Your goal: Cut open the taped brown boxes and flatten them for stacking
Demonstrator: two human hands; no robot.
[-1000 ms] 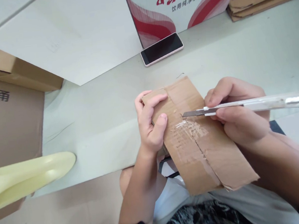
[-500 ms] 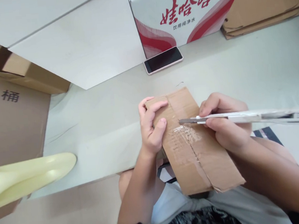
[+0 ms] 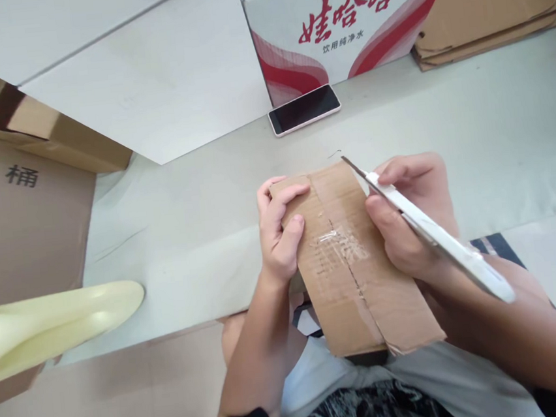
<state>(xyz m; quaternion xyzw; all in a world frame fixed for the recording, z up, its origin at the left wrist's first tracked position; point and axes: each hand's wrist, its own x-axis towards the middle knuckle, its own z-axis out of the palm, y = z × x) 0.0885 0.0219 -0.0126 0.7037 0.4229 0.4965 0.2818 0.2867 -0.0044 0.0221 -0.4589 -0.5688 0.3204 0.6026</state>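
Left hand (image 3: pixel 280 234) gripping cardboard box (image 3: pixel 396 308) above lap; right hand (image 3: pixel 411 215) clasping cutter (image 3: pixel 422 224), blade bare at box's far edge. Slip toward left fingers could cut them.

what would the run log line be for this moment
left hand: grips cardboard box | right hand: holds utility knife, blade out | phone: lying on table

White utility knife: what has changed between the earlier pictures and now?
The white utility knife has turned in the right hand: its blade, earlier over the seam of the taped brown cardboard, now slants to the far edge. The left hand keeps its hold; the black-screened phone stayed put. Nothing was let go.
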